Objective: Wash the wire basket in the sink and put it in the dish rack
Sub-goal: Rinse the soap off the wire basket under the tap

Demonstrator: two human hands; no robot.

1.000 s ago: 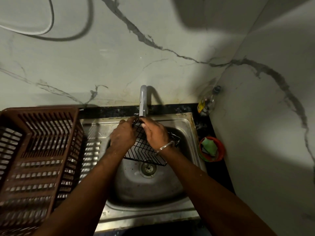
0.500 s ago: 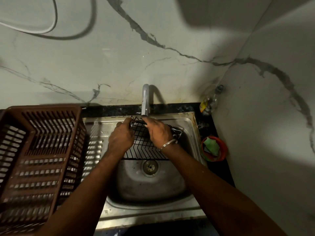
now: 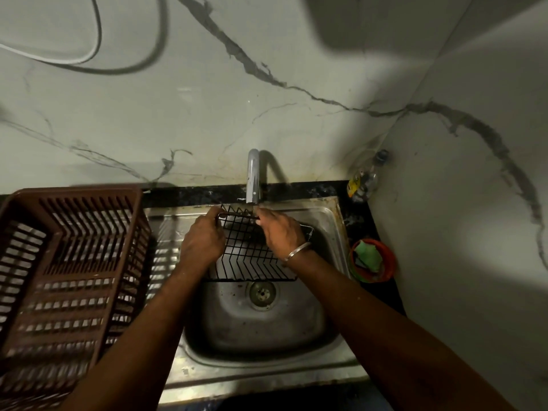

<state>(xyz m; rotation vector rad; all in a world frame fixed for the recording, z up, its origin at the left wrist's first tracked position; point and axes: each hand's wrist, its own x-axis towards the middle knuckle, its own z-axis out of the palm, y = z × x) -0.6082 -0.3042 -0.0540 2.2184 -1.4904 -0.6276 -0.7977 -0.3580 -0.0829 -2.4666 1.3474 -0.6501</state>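
Rinsing continues, I judge: I've squared the black wire basket [image 3: 252, 258] under the chrome tap [image 3: 253, 176], left hand [image 3: 203, 241] and right hand [image 3: 280, 232] gripping its far rim; the brown slatted plastic dish rack [image 3: 74, 193] comes later.

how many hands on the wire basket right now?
2. The left hand grips the far rim of the wire basket at its left corner. The right hand grips the same rim just below the tap. Neither grip is hidden.

tap [image 3: 253, 176], orange bowl [image 3: 390, 264], corner bottle [image 3: 363, 182]
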